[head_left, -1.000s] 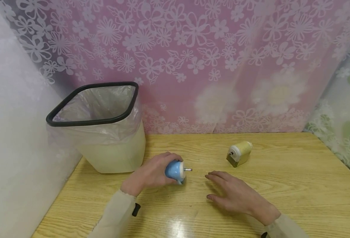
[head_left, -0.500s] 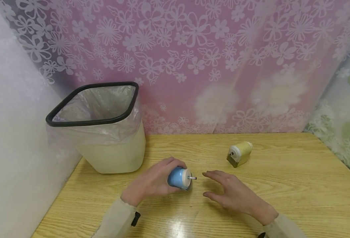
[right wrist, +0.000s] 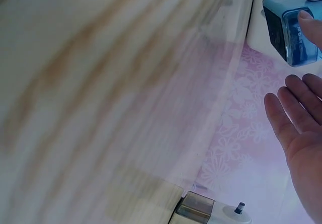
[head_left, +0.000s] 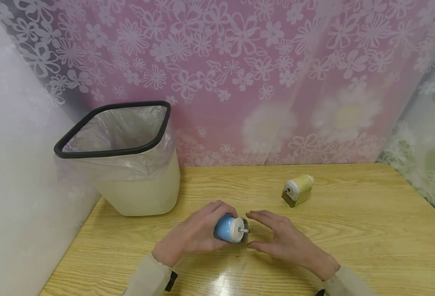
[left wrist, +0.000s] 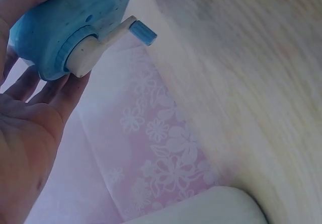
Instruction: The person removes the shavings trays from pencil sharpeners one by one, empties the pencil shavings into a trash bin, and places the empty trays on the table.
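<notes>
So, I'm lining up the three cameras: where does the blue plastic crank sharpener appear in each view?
Head: blue plastic crank sharpener, lower middle, gripped by the left hand.
Left wrist: sharpener at top left, running off the top edge.
Right wrist: sharpener at top right.
Shared landmark: pink curtain with white flowers.

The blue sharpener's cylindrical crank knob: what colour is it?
The knob is blue; the left wrist view shows it best.

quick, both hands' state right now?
Left hand: closed, holding the blue crank sharpener.
Right hand: open, holding nothing, fingers near the sharpener's front end; contact can't be told.
</notes>
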The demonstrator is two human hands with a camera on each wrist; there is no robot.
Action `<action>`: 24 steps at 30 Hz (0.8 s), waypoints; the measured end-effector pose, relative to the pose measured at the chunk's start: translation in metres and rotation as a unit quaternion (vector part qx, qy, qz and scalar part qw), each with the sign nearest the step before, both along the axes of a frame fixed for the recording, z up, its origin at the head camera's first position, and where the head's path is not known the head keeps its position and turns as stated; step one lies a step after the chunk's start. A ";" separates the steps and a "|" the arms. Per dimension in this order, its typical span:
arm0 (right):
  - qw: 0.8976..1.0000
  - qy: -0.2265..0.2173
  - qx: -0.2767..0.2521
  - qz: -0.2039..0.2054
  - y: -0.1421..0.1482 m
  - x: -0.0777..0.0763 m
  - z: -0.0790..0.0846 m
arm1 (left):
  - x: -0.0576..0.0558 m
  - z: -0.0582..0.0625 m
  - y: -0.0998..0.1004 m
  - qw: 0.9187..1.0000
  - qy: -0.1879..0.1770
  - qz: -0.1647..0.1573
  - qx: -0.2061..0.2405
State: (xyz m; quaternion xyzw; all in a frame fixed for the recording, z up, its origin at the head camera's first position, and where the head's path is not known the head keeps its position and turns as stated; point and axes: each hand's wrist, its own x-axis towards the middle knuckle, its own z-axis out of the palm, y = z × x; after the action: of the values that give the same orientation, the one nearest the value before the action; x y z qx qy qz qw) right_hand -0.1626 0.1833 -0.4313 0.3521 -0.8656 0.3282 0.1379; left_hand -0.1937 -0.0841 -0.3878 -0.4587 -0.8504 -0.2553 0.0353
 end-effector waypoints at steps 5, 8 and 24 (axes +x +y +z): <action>1.000 0.000 -0.001 0.008 -0.002 0.000 0.002 | 0.003 -0.005 0.001 1.000 0.002 0.000 0.009; 1.000 -0.002 -0.004 0.017 -0.003 0.000 0.003 | 0.004 -0.007 0.002 1.000 0.009 0.000 0.014; 0.999 0.007 0.006 0.031 -0.009 -0.003 0.007 | 0.007 -0.009 0.004 1.000 -0.007 -0.006 0.028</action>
State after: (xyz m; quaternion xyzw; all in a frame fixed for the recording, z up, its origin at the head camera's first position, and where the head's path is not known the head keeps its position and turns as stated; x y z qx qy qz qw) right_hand -0.1654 0.1748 -0.4243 0.3816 -0.8553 0.3246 0.1320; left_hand -0.1871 -0.0806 -0.3972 -0.4607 -0.8404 -0.2824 0.0412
